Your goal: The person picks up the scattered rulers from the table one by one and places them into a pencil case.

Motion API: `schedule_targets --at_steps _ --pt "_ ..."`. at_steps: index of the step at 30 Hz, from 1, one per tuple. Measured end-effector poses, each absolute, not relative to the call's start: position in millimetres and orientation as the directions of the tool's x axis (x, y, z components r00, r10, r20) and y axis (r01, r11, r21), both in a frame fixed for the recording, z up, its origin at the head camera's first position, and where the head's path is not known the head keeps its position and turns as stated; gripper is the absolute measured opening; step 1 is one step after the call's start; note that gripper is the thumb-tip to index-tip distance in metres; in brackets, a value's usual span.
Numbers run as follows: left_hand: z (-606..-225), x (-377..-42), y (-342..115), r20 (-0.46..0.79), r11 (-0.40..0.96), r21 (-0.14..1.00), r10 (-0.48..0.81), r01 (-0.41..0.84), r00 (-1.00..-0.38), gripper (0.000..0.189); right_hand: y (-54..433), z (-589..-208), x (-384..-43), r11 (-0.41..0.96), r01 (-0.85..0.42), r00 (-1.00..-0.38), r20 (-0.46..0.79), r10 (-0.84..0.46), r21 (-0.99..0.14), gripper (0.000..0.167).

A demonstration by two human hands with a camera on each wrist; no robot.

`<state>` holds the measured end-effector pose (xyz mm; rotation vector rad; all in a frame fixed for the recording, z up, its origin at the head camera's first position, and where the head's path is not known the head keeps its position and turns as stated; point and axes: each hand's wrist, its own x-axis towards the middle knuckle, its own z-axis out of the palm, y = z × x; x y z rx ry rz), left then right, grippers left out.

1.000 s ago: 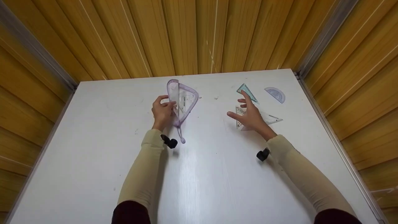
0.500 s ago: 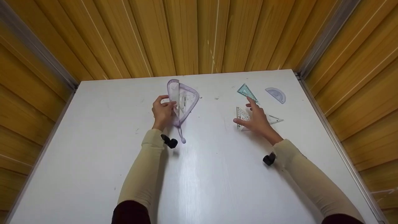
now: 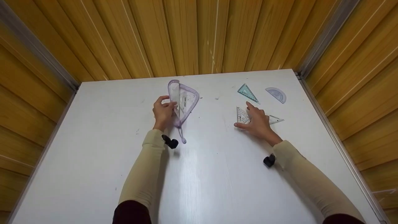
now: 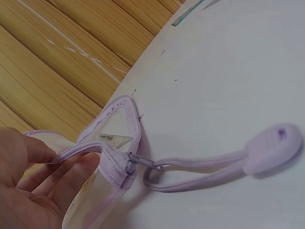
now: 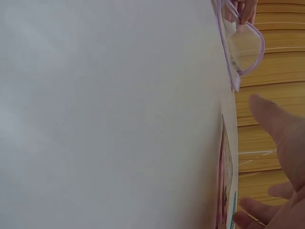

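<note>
My left hand (image 3: 163, 112) pinches the open edge of a clear pouch (image 3: 197, 95) with purple trim. In the left wrist view its zip (image 4: 114, 164) ends in a looped cord with a purple pull tab (image 4: 274, 148). A clear ruler piece (image 4: 114, 140) with print shows inside the pouch. My right hand (image 3: 258, 123), thumb and fingers spread, is over a clear set square (image 3: 241, 115) and a second clear triangle whose tip (image 3: 275, 119) sticks out to the right. The hand hides much of both; I cannot tell whether it touches them.
A teal set square (image 3: 248, 94) lies just beyond my right hand. Farther right lies a pale purple protractor (image 3: 276, 95). The white table (image 3: 199, 174) ends at a yellow wood-patterned wall (image 3: 183, 37) at the back, with similar walls at both sides.
My right hand has drawn back from over the teal set square, toward me and slightly right, lowering over the clear set squares. My left hand stays on the pouch.
</note>
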<state>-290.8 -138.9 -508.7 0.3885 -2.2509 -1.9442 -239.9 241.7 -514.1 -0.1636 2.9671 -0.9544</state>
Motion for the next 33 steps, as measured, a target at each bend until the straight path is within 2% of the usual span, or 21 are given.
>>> schedule_targets --at_steps 9,24,33 --pt "-508.8 -291.2 -137.4 -0.074 0.15 0.981 -0.287 -0.121 -0.955 0.037 237.2 -516.9 -238.8 0.83 -0.077 -0.996 -0.002 -0.094 -0.553 0.11" --pt "-509.8 -291.8 -136.9 -0.073 0.157 0.98 -0.289 -0.123 -0.955 0.038 235.9 -514.9 -240.1 0.845 -0.072 -0.996 -0.011 -0.091 -0.53 0.094" --pt "-510.0 -290.8 -136.6 -0.075 0.141 0.983 -0.289 -0.12 -0.955 0.036 232.4 -511.8 -247.5 0.804 -0.08 -0.995 0.0 -0.099 -0.589 0.085"
